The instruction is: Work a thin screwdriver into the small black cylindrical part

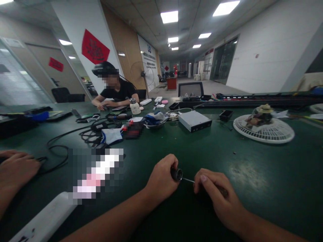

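Note:
My left hand (160,178) grips a small black cylindrical part (176,174) at its fingertips. My right hand (214,198) is shut around a brown-handled screwdriver (222,191). Its thin metal shaft (188,180) reaches across to the black part and touches its end. Both hands hover low over the green table mat (252,158). At the far left edge, a nearby person's hand (17,168) rests beside a black cable (54,158).
A blurred object (96,174) and a white power strip (42,218) lie left of my hands. Ahead are a silver metal box (194,121), a white round fan guard (263,129), and tangled black cables (98,129). A seated person (118,90) works across the table.

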{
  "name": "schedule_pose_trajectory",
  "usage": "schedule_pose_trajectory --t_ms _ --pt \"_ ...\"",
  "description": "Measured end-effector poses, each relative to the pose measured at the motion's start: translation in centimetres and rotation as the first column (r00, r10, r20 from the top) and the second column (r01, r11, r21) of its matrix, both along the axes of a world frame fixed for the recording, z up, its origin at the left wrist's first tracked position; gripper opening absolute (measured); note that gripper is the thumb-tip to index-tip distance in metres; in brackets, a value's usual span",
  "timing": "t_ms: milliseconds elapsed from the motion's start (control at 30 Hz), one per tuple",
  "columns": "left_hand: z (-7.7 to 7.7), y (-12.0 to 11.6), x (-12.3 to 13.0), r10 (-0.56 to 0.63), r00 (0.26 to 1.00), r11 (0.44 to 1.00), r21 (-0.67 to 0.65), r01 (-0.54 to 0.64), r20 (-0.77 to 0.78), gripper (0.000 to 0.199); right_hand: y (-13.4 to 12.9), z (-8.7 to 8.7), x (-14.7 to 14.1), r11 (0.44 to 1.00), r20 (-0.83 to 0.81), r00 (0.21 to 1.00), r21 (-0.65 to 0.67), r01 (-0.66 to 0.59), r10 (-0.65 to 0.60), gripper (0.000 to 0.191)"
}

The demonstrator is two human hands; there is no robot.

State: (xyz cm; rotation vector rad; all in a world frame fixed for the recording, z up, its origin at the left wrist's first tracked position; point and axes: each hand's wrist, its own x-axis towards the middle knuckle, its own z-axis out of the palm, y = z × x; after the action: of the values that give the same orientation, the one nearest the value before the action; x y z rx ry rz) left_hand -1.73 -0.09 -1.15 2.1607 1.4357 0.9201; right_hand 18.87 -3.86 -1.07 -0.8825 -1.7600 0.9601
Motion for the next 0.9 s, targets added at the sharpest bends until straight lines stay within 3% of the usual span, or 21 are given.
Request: schedule_pose_trajectory --t_ms 133,367,667,900 --pt "-0.06 0.06 0.01 -0.014 1.000 1.000 0.015 0.014 0.018 0.022 0.06 0.06 -0.01 0.999 -0.003 0.999 -0.001 0.036 -0.036 0.045" --pt "-0.20 0.11 -0.03 -0.011 1.000 1.000 0.011 0.011 0.015 0.023 0.00 0.20 -0.05 0.997 0.001 0.997 0.018 -0.074 0.074 0.044" --pt "0.08 0.01 -0.02 -0.017 1.000 1.000 -0.007 0.017 0.012 0.021 -0.10 -0.14 0.01 0.997 0.023 0.997 -0.017 0.072 -0.072 0.046" --pt "0.21 0.04 -0.09 0.013 0.999 1.000 -0.015 -0.012 0.037 0.023 0.06 0.14 0.03 0.998 0.036 0.999 -0.057 0.023 -0.021 0.043"
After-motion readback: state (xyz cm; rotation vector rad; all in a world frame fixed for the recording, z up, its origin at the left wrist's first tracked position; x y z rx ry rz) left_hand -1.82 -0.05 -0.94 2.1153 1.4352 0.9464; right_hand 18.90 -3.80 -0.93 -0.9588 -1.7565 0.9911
